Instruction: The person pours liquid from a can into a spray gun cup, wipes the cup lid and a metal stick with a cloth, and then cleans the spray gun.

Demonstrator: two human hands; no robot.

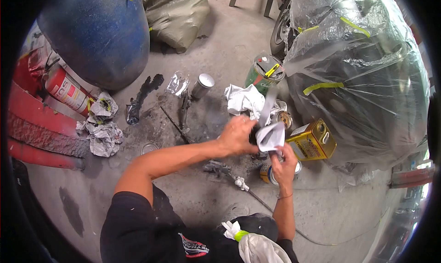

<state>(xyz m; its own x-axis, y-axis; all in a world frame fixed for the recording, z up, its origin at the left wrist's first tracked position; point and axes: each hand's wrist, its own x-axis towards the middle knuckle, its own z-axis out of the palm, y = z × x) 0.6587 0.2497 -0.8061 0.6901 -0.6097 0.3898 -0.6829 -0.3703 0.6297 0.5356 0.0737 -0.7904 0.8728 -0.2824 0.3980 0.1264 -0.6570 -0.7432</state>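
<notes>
A white paper cone (271, 137), open at the top, is between my two hands over the floor. My left hand (236, 135) is closed at its left side, fingers curled; part of its grip is hidden. From below, my right hand (284, 164) pinches the cone's lower right edge. A blurred grey strip (268, 107) rises above the cone; I cannot tell what it is. Close by are a yellow thinner tin (308, 142), a small round can (267, 174) and an open can (285, 119). White crumpled cloth (245, 100) lies just beyond.
A green can (265, 72) bears a yellow cutter knife (272, 70). A spray can (202, 85) stands farther left. A hose (268, 207) crosses the floor. Plastic sheeting (358, 79) covers a bulky object on the right. At left are a blue barrel (98, 33) and a fire extinguisher (67, 88).
</notes>
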